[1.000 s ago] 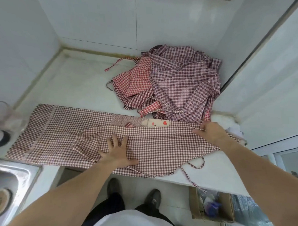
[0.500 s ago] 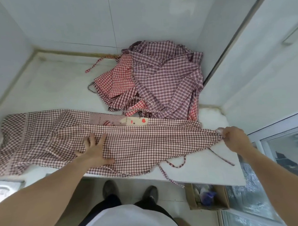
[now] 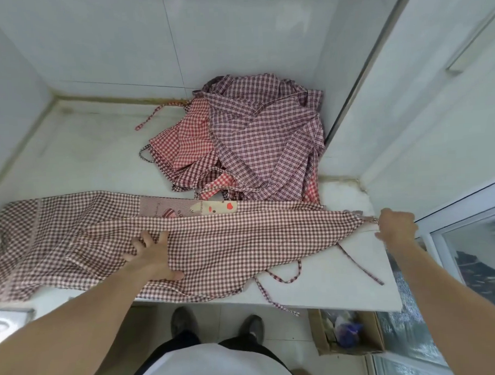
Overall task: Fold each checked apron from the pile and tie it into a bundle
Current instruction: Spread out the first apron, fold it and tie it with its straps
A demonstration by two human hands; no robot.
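A brown-and-white checked apron (image 3: 231,244) lies stretched across the front of the white counter (image 3: 91,154), its near half folded over lengthwise. A printed pocket patch (image 3: 190,209) shows along its far edge. My left hand (image 3: 152,253) presses flat on the cloth left of centre, fingers spread. My right hand (image 3: 395,224) grips the apron's pointed right end at the counter's right side and holds it taut. Thin ties (image 3: 276,288) trail over the front edge. The pile of checked aprons (image 3: 255,141) sits crumpled at the back right.
A steel sink rim (image 3: 8,319) shows at the lower left. White tiled walls close the counter at the back and left, and a white cabinet panel (image 3: 424,100) stands at the right. A cardboard box (image 3: 349,333) with rubbish sits on the floor beside my shoes.
My right hand has drawn the apron's right end further right, stretching the fold flat and taut. My left hand has stayed pressing the cloth. The camera has swung right.
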